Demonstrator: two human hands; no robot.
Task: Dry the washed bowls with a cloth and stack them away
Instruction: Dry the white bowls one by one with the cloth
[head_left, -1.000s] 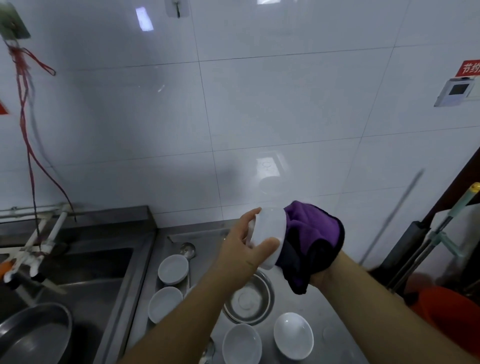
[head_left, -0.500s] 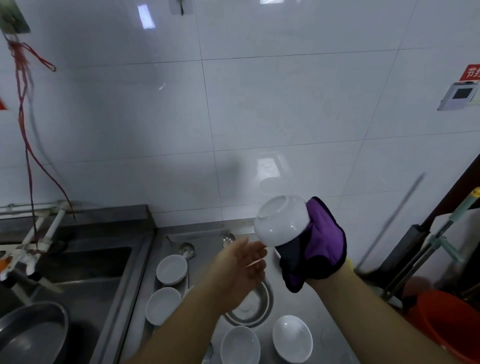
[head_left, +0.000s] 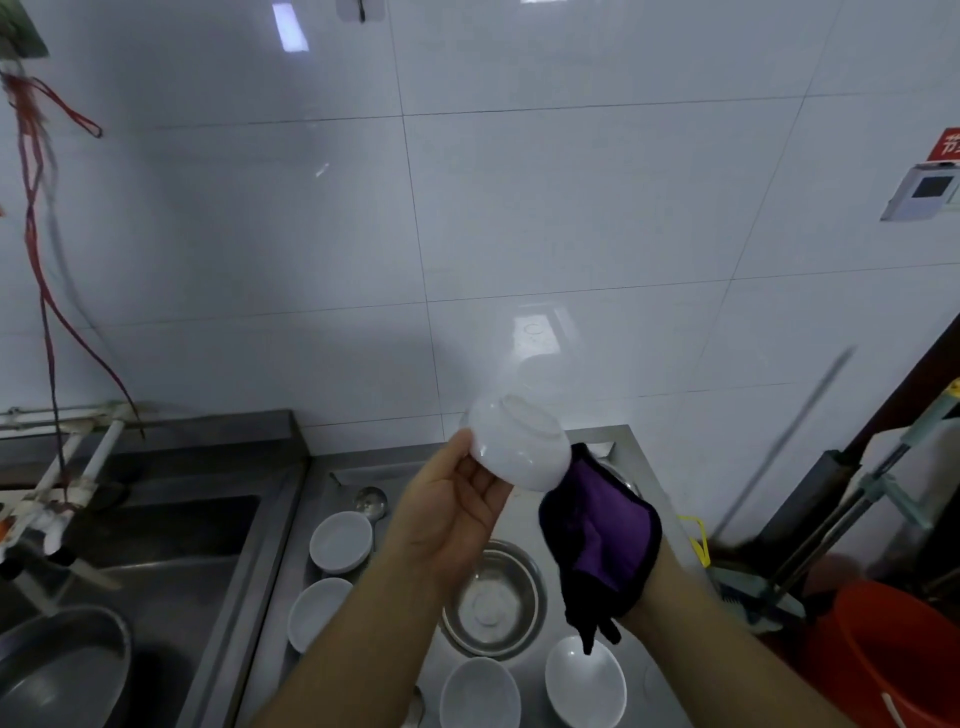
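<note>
A white bowl (head_left: 519, 448) is held up in front of the tiled wall, tilted with its base toward me. My left hand (head_left: 451, 512) grips its left rim with thumb and fingertips, palm facing me. My right hand (head_left: 641, 582) is wrapped in a purple cloth (head_left: 602, 535) with dark edging and presses into the bowl from the lower right; its fingers are hidden by the cloth. On the steel counter (head_left: 644, 670) below lie several white bowls, among them one (head_left: 341, 540) by the sink, one (head_left: 480, 693) near me and one (head_left: 584, 680) under the cloth's dangling corner.
A steel bowl (head_left: 493, 597) sits among the white bowls, with a ladle (head_left: 370, 501) behind them. A sink (head_left: 171, 540) with a metal basin (head_left: 57, 670) and taps (head_left: 62, 467) lies left. An orange bucket (head_left: 893, 660) and mop handles (head_left: 883, 493) stand right.
My left hand let go of the bowl, dropped away, then came back to its left rim. The bowl turned on the cloth-covered right hand so its base now faces me.
</note>
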